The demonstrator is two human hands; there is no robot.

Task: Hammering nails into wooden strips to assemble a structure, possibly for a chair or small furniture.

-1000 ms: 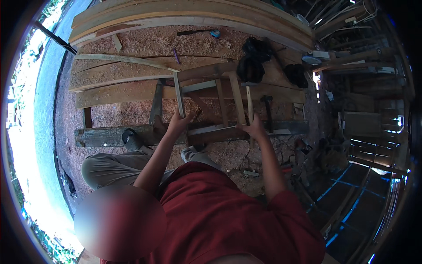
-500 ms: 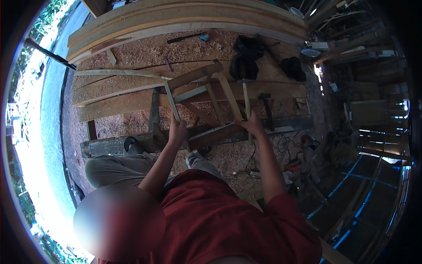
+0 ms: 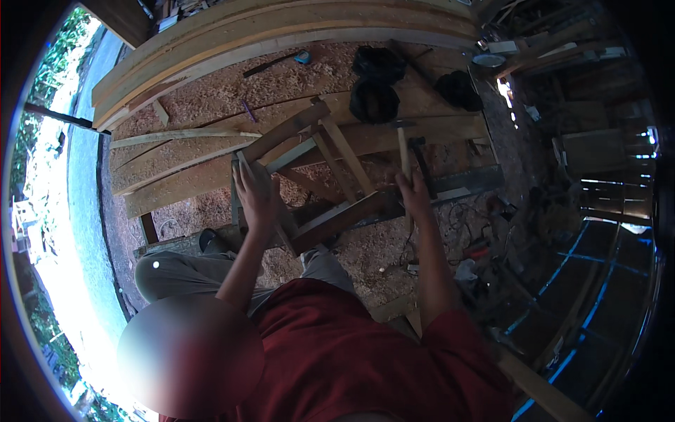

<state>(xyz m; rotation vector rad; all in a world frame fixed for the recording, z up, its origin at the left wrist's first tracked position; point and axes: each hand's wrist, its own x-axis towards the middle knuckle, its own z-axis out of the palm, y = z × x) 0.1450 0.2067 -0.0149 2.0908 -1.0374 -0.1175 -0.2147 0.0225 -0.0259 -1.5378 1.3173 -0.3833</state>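
A wooden frame (image 3: 288, 131) of joined rails and slats tilts across the work area in front of me. My left hand (image 3: 259, 204) grips the board on its left side, with the fingers stretched along that board. To the right of the frame, my right hand (image 3: 416, 195) is closed around the pale handle of a hammer (image 3: 403, 149), whose head points away from me. It no longer touches the frame. Just right of that handle, a second, dark hammer (image 3: 423, 165) rests near the dark beam (image 3: 460, 184). My legs are beneath the near side of the frame.
Long planks (image 3: 281, 32) are stacked at the far side. Wood shavings surround a tape measure (image 3: 302, 58), a dark bar (image 3: 264, 67) and a purple stick (image 3: 249, 110). Black bags (image 3: 374, 102) lie beyond the hammers. A red tool (image 3: 476, 251) and cords are at right.
My right hand has let go of the frame's corner and moved right with the hammer. My left hand has shifted left and farther up the side board, and the frame has turned slightly.
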